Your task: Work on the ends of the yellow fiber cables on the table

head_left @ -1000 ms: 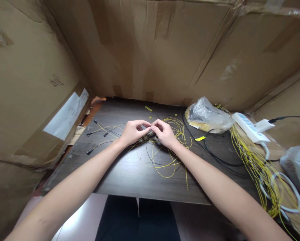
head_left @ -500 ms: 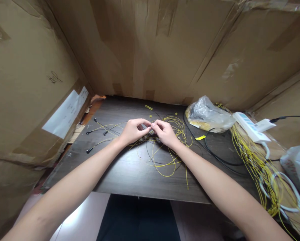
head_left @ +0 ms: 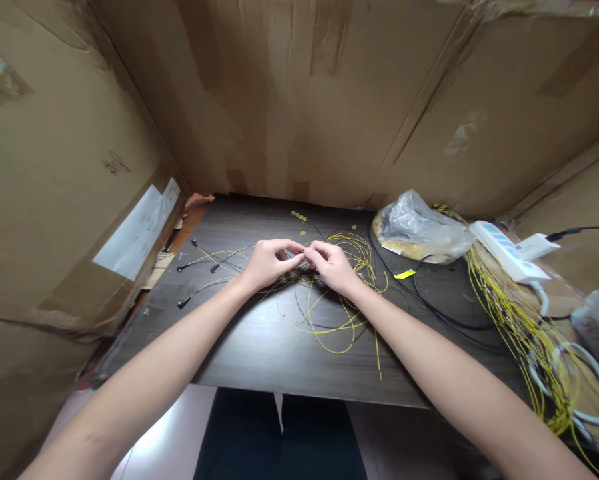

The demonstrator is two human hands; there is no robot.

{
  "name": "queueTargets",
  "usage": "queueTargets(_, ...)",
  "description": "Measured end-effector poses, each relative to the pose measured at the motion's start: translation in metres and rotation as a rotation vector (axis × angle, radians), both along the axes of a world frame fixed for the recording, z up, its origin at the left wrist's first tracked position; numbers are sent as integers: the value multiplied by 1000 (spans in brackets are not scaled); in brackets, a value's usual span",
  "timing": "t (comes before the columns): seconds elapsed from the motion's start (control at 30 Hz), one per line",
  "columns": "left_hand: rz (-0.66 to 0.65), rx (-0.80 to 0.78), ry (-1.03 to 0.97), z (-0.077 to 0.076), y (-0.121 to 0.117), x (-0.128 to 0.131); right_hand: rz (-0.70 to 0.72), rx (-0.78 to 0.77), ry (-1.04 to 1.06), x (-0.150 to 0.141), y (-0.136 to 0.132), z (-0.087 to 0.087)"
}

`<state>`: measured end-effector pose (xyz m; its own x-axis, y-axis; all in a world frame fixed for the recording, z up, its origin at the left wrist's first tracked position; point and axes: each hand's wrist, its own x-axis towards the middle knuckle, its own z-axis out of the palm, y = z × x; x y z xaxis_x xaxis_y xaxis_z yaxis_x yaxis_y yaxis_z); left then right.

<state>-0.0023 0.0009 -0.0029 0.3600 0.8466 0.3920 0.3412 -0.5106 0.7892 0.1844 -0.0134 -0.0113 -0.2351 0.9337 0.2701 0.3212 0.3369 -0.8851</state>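
Over the middle of the dark table, my left hand (head_left: 273,262) and my right hand (head_left: 331,264) meet at the fingertips. Both are closed in a pinch around a thin wire, mostly hidden by the fingers; a tiny dark bit shows between them. Around and under them spreads a loose tangle of thin yellow wires (head_left: 352,330), with some black ones mixed in. Toward the left, several wires end in small black connectors (head_left: 183,303) lying on the tabletop. Small yellow pieces (head_left: 299,216) lie beyond my hands.
Cardboard walls (head_left: 259,100) enclose the table (head_left: 249,347) at the back and sides. On the right are a clear plastic bag (head_left: 422,230), a white power strip (head_left: 509,252), black cables (head_left: 442,319) with a yellow tag (head_left: 404,274), and a hanging bundle of yellow wires (head_left: 519,333).
The whole view has shifted slightly to the right. My hands keep the same pinch at nearly the same spot over the wires, with no clear movement of the things.
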Motion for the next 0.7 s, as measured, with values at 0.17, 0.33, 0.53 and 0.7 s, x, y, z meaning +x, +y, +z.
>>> queueTargets(0.17,26,12,8,2,-1,1,-3,6,16,0,1,-1)
queueTargets(0.33,-6,11,33,1,0,-1,-8,15,15,1,1,-1)
queueTargets(0.53,7,34,25,2,-1,0,-16,8,13,0,-1,1)
queueTargets(0.7,0,16,26,1,0,0,-19,0,48,-1,-1,1)
